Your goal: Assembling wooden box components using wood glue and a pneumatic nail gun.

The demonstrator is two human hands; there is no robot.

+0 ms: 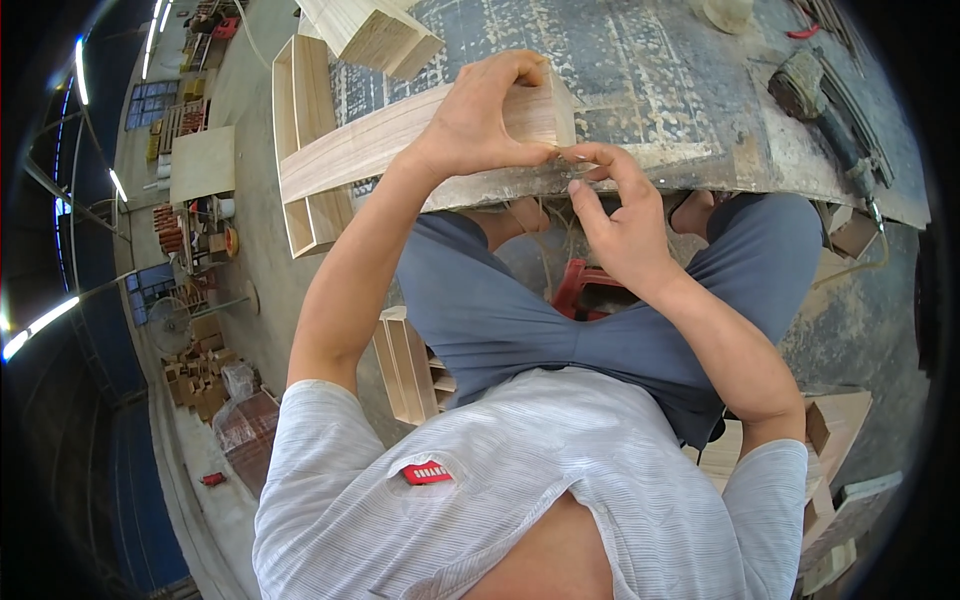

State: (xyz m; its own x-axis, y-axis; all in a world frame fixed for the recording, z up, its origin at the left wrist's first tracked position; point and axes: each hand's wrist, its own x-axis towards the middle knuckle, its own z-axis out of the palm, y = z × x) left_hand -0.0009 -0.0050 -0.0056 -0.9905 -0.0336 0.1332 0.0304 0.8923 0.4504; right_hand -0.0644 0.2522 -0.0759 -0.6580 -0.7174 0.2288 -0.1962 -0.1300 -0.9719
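A long, pale wooden box [385, 132] lies across the near part of the worktable. My left hand [475, 118] is closed over its right end, fingers on the far edge and thumb on the near edge. By the near right corner of that end is my right hand [628, 222]. Its index fingertip reaches the corner and its thumb stands a little apart below; I make out nothing held between them. At the box's left end lies a pale wooden frame [300, 150] with open sections. Another wooden box [375, 38] lies just beyond.
A nail gun [825, 110] with an air hose [855, 268] lies on the stained worktable [640, 60] at the right. Under the table edge is a red stool [572, 290]. More wooden frames [405, 365] stand left of my legs, and wooden pieces [840, 430] at the right.
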